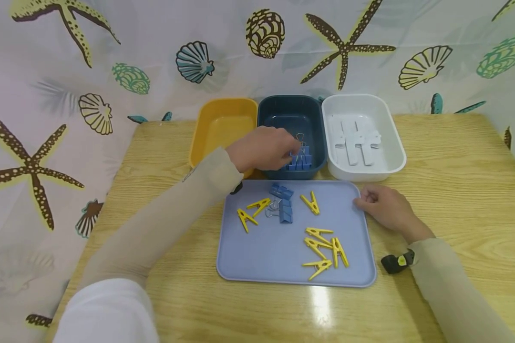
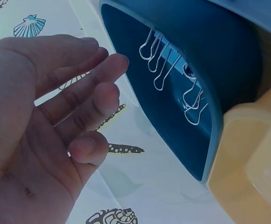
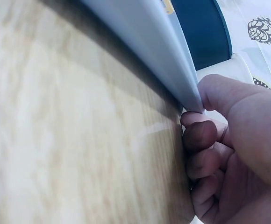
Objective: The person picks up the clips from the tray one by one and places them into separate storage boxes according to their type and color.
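Note:
My left hand (image 1: 269,148) hovers over the dark blue bin (image 1: 289,105). In the left wrist view it holds nothing, its fingers loosely bent and apart from the bin. Blue binder clips (image 1: 300,161) with wire handles stand inside that bin, partly hidden by the hand in the head view. My right hand (image 1: 384,206) pinches the right edge of the light blue tray (image 1: 262,257) between thumb and forefinger. On the tray lie two blue binder clips, one with its spine up (image 1: 285,211), the other behind it. Several yellow clothespins (image 1: 312,204) are scattered around them.
A yellow bin (image 1: 227,108) stands left of the dark blue one, and a white bin (image 1: 396,151) with several white clip-like pieces (image 1: 355,143) stands right of it. All rest on a wooden table (image 1: 176,295) against a curtain (image 1: 223,28) printed with shells and starfish.

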`<state>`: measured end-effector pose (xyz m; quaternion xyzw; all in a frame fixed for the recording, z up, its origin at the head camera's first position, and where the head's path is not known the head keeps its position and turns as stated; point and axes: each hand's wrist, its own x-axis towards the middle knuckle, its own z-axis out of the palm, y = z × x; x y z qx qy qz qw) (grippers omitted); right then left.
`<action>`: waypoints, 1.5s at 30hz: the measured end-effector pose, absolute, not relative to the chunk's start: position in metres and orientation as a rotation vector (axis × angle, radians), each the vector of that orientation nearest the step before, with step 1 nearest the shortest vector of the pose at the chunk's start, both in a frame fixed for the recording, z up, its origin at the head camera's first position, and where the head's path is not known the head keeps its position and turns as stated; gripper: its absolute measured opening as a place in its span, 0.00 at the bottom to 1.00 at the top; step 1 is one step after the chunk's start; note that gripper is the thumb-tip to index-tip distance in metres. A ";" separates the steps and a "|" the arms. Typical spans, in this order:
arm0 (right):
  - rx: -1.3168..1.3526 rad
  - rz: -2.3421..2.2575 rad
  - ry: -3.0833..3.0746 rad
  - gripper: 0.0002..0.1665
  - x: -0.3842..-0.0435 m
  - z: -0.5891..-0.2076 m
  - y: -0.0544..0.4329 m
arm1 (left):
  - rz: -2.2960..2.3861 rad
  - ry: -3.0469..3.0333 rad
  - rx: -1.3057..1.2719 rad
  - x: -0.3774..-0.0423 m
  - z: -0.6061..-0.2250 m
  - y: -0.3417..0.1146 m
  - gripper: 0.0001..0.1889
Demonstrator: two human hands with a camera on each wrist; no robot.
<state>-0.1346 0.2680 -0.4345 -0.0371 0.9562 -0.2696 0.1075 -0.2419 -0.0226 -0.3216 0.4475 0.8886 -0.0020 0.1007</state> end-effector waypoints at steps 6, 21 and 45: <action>-0.105 -0.793 2.816 0.16 -0.135 -0.434 0.268 | -0.002 2.622 1.345 -0.235 -0.324 -0.026 0.09; -0.103 -0.785 2.814 0.17 -0.136 -0.435 0.268 | 0.010 2.592 1.343 -0.220 -0.331 -0.034 0.07; -0.103 -0.784 2.814 0.17 -0.136 -0.435 0.268 | 0.049 2.573 1.383 -0.202 -0.344 -0.050 0.09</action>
